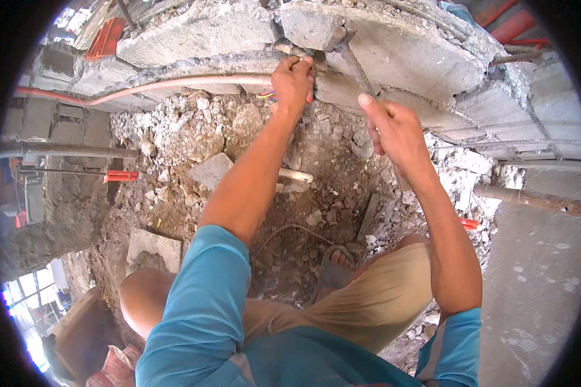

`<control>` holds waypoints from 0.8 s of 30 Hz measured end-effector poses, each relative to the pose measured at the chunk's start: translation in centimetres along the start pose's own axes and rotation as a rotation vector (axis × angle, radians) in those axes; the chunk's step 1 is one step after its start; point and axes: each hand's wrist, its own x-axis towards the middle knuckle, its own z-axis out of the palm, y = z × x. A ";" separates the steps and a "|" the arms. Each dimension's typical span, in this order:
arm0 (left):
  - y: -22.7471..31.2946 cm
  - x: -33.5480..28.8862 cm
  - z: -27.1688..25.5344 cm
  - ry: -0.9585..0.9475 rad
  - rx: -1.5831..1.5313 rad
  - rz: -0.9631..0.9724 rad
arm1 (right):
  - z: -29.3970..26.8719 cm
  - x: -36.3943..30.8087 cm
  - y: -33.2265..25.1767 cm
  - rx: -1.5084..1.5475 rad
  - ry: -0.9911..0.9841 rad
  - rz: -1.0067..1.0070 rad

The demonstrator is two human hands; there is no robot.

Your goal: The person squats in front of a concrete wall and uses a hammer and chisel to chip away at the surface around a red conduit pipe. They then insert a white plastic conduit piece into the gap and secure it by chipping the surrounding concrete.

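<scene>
The right hand holds a hammer by its handle: the fingers are wrapped closely around it and the thumb lies along the top. The hammer head stands in front of a broken concrete block; whether it touches the block, I cannot tell.

The left hand is up at the wall, beside a dark gap between the blocks. Its fingers are bent inward, but how tightly they close, and on what, I cannot tell; a small red piece shows just under them. Near this hand is the end of an orange pipe, which runs along the wall to the left. Some coloured wires hang below the pipe.

As for the work, I judge it is partly made. The blocks are opened and have rough edges, and the pipe lies along the left part of the wall. To the right of the left hand I do not see the pipe go on, and the wires are loose, so this place looks unfinished. The gap is not filled. Much rubble lies on the ground below, with a pale stick among it.
</scene>
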 end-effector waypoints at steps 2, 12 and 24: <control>0.6 0.1 -0.3 -0.004 0.035 -0.008 | 0.0 0.5 -0.4 0.015 0.002 -0.012; 0.6 1.5 0.7 0.071 -0.016 0.188 | -0.2 0.6 -0.5 0.004 0.008 -0.004; 1.5 -1.8 -1.6 0.092 -0.145 0.137 | 0.7 1.0 -1.0 -0.023 0.009 -0.060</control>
